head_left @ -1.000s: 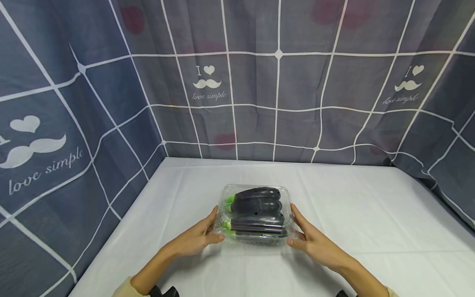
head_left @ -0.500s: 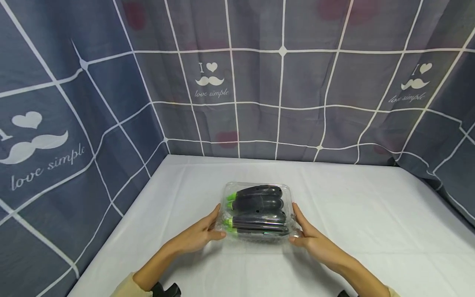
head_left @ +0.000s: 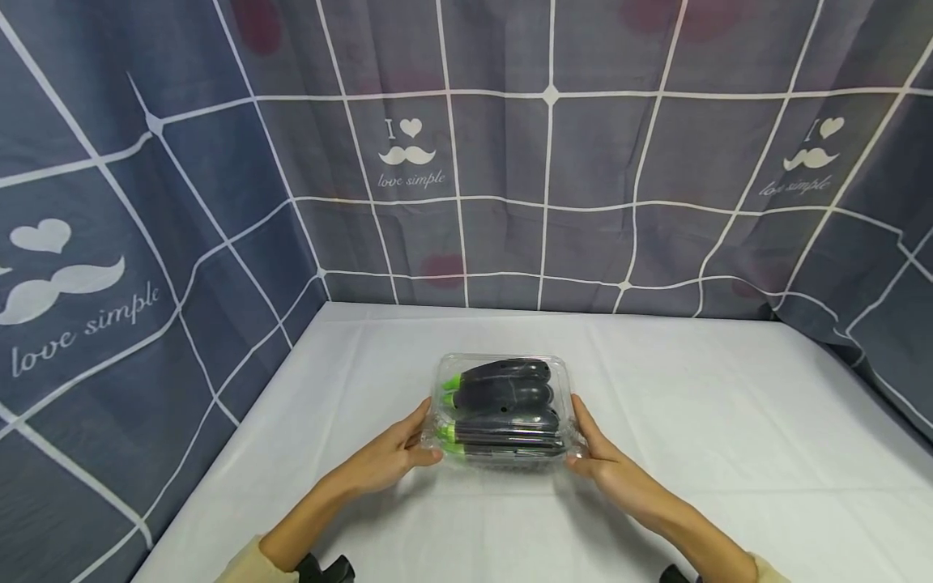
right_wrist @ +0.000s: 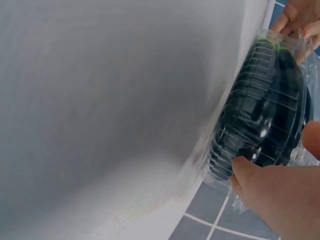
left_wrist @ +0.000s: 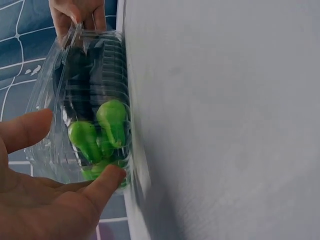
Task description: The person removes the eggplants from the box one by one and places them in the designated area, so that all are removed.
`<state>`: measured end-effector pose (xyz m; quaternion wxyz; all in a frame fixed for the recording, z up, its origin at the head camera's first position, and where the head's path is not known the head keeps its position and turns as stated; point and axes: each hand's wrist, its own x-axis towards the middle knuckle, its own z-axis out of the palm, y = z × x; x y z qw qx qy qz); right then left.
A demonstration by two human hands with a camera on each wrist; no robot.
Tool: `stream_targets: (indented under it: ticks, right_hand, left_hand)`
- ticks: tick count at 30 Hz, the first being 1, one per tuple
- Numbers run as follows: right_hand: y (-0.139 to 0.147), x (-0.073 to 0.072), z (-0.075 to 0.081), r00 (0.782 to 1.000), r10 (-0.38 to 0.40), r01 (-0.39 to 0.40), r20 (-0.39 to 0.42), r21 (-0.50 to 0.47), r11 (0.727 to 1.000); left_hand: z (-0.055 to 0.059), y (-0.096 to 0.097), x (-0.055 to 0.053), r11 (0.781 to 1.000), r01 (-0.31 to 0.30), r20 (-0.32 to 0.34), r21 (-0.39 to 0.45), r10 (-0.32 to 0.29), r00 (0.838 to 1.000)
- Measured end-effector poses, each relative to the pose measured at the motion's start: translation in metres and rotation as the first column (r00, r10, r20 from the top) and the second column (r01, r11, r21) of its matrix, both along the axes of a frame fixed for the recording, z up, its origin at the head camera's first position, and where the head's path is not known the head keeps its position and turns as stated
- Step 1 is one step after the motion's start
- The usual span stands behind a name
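One clear box (head_left: 561,385), at the table's (head_left: 692,405) middle, contact unclear to me. Inside: dark eggplants (head_left: 503,397), green stems (left_wrist: 111,117) toward my left. Left hand (head_left: 389,457): gripping the left end. Right hand (head_left: 615,474): gripping the right; opposed, I judge, for balance.

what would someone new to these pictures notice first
Most likely the clear box just below the head view's centre, holding dark eggplants with bright green stems. The left hand and right hand hold its ends. Behind hangs a curtain with white moustache prints.
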<state>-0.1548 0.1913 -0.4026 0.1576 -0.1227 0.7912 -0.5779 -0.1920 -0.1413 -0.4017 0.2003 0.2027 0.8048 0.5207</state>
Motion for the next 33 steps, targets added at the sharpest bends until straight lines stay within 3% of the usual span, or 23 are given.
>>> stream_targets:
  ticks: [15,22,27,33]
  right_hand:
    - [-0.008,0.001,-0.002,0.993,-0.06,0.064,-0.099,0.041,0.997]
    - [-0.012,0.002,-0.003,0.988,-0.12,0.121,-0.098,0.014,0.993]
    - [-0.011,0.0,-0.004,0.985,-0.114,0.115,-0.127,0.0,0.993]
    - [-0.01,0.003,-0.002,0.989,-0.11,0.112,-0.102,0.014,0.994]
  left_hand:
    - [0.001,0.003,0.002,0.999,-0.035,0.031,0.0,0.035,0.999]
    - [-0.001,0.001,0.001,0.999,-0.04,0.036,-0.005,0.04,0.999]
    - [-0.003,0.0,0.001,0.999,-0.047,0.041,-0.005,0.047,0.998]
    - [-0.004,-0.001,-0.001,0.998,-0.059,0.044,-0.01,0.059,0.997]
